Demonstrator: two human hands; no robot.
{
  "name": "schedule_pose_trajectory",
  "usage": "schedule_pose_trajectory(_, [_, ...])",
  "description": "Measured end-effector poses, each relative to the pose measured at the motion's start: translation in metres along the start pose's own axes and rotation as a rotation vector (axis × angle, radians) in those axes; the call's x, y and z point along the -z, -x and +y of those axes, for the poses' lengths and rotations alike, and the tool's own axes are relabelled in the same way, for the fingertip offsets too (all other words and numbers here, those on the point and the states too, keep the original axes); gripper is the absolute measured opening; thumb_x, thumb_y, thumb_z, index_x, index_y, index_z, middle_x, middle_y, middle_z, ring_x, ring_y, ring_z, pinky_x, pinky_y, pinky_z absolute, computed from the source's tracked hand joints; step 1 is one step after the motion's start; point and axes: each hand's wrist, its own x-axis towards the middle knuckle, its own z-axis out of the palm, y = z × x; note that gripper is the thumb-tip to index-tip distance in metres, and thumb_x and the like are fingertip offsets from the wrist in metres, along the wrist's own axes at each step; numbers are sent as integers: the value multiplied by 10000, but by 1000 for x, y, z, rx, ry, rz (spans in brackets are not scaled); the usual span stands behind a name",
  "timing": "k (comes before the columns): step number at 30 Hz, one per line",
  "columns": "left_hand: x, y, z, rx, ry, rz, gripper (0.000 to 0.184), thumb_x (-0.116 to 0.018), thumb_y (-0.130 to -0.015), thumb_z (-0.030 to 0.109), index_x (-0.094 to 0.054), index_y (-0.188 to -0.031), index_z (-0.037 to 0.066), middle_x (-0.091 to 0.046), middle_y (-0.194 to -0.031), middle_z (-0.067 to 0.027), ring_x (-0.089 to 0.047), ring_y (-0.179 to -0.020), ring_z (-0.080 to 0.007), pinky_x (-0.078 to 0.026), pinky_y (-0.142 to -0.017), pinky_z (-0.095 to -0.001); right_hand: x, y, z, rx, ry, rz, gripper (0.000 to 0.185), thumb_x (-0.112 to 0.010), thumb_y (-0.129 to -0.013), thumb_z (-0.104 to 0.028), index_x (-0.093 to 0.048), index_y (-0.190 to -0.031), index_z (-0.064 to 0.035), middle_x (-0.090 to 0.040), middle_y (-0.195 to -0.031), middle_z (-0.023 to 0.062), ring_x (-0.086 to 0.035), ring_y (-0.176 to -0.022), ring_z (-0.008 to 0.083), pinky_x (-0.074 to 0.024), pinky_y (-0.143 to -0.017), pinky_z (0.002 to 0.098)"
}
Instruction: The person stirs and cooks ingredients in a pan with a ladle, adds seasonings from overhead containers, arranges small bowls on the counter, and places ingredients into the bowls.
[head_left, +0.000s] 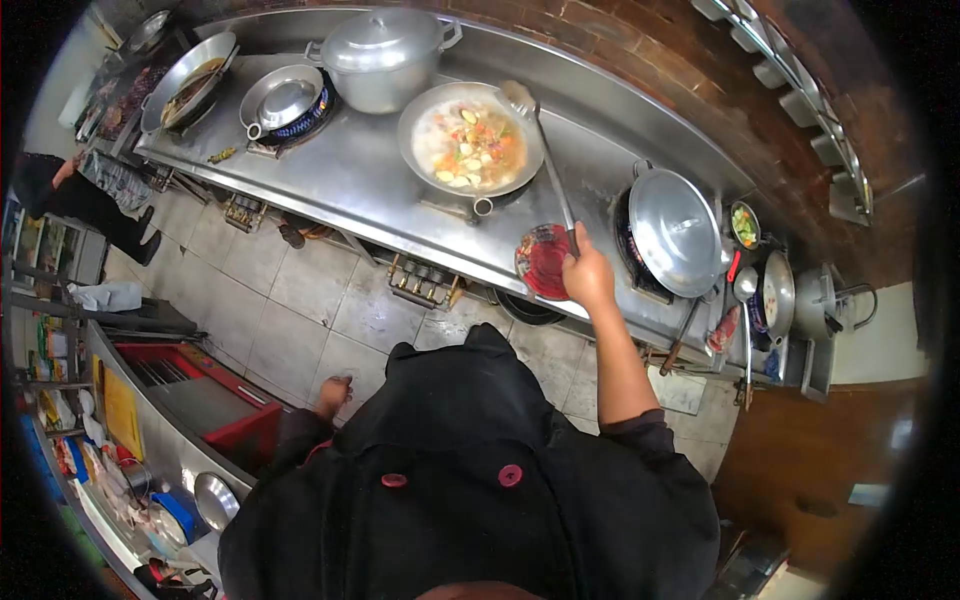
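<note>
Black jacket (450,510) foremost; right hand (588,268) grips ladle (553,165) at edge of wok (465,90).

Light glints off the counter (350,160); edges bow strongly.

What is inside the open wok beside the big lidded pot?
Inside the wok, whitish liquid shows, with orange and pale pieces in it. The wok's bottom, and anything sunk below the surface, cannot be seen.
</note>
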Motion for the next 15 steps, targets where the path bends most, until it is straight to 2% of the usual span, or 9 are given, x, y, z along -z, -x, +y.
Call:
schedule_pose_trajectory(1, [4,3,18,-118,-35,14,294,-575,-870,280,-548,-828,-10,-574,-680,-81,-527,-476,-172,-397,-389,-317,2,-7,-13,-105,91,-136,588,-505,-801,-126,-366,-1369,-60,-620,-967,267,-635,-770,375,-492,-708,445])
schedule_pose_trajectory(3, [-1,14,65,286,367,118,254,-577,-865,262,-537,-812,18,-558,-654,-72,-510,-473,-172,-401,-409,-315,-14,-9,-18,-171,200,-241,567,-453,-811,-154,-379,-1367,-72,-618,-983,263,-628,-828,382,-481,-753,451])
schedule_pose_trajectory(4, [-6,12,58,293,374,128,254,-577,-865,262,-537,-812,18,-558,-654,-72,-510,-473,-172,-401,-409,-315,-11,-11,-29,-270,162,-373,586,-467,-815,-161,-349,-1381,-71,-606,-1006,281,-626,-803,404,-476,-764,455])
schedule_pose_trajectory(6, [-17,0,26,131,385,44,224,-571,-867,249,-542,-833,30,-544,-647,-57,-509,-497,-160,-410,-435,-305,-76,13,18,21,-39,-98,545,-492,-832,-164,-374,-1354,-62,-640,-883,219,-620,-608,329,-500,-583,427])
schedule_pose_trajectory(7, [-22,5,28,136,389,52,224,-571,-867,249,-542,-833,30,-544,-647,-57,-509,-497,-160,-410,-435,-305,-55,8,0,28,-44,-104,545,-492,-832,-164,-374,-1354,-62,-640,-883,219,-620,-608,329,-500,-583,427])
schedule_pose_trajectory(9, [-39,14,26,133,200,30,215,-570,-848,243,-551,-849,29,-554,-661,-74,-521,-529,-186,-420,-465,-322,-2,1,-31,-691,-1180,-684,438,-495,-857,-138,-437,-1282,-50,-594,-724,103,-529,-440,199,-426,-379,335])
schedule_pose_trajectory(10, [-48,18,20,88,39,3,213,-570,-839,240,-556,-857,28,-559,-669,-82,-527,-546,-199,-425,-479,-330,12,-3,-34,-694,-1179,-692,438,-495,-857,-138,-437,-1282,-50,-594,-724,103,-529,-440,199,-426,-379,335])
schedule_pose_trajectory(12, [-64,22,6,-40,-293,-42,213,-570,-820,233,-565,-873,26,-569,-684,-98,-540,-578,-225,-435,-508,-347,33,-14,-28,-875,-1546,-642,376,-475,-855,-62,-473,-1231,-66,-502,-645,23,-435,-384,111,-321,-296,249])
schedule_pose_trajectory(15, [-79,26,-5,-156,-546,-51,225,-569,-792,223,-579,-896,24,-583,-706,-122,-559,-626,-265,-449,-552,-372,51,-19,-20,-848,-1588,-744,468,-459,-841,-22,-400,-1304,-66,-522,-652,31,-440,-373,126,-328,-307,260])
